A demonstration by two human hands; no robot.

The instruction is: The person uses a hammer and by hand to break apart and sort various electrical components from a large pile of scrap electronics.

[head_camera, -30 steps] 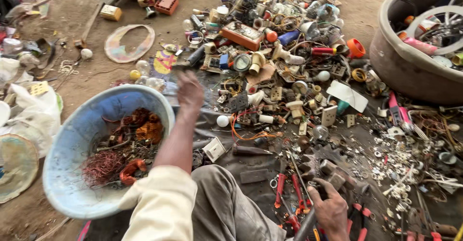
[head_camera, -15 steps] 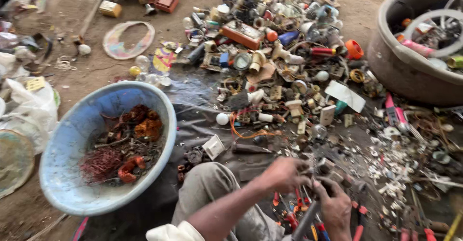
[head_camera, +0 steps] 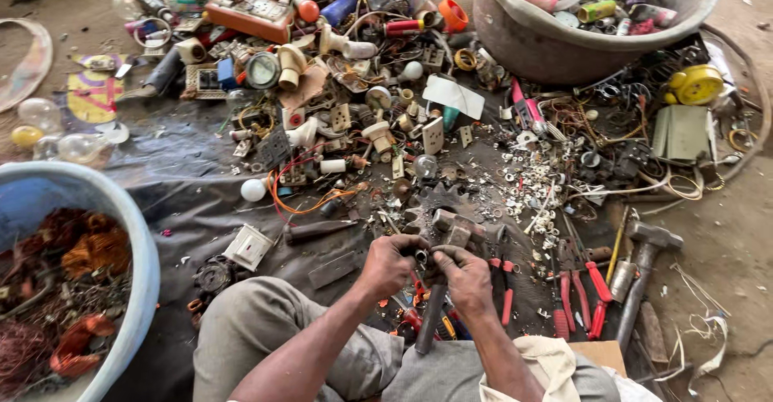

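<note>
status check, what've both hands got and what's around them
Left hand and right hand both closed on a small metal part. Dark tool handle below them. Red-handled pliers and hammer lie alongside.

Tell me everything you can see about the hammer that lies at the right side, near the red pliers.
The hammer lies flat on the ground at the edge of the dark sheet. Its grey metal head points away from the person and looks worn; the long handle looks like dull grey metal and runs back toward the person. The red-handled pliers lie just left of it. Neither hand touches it.
</note>
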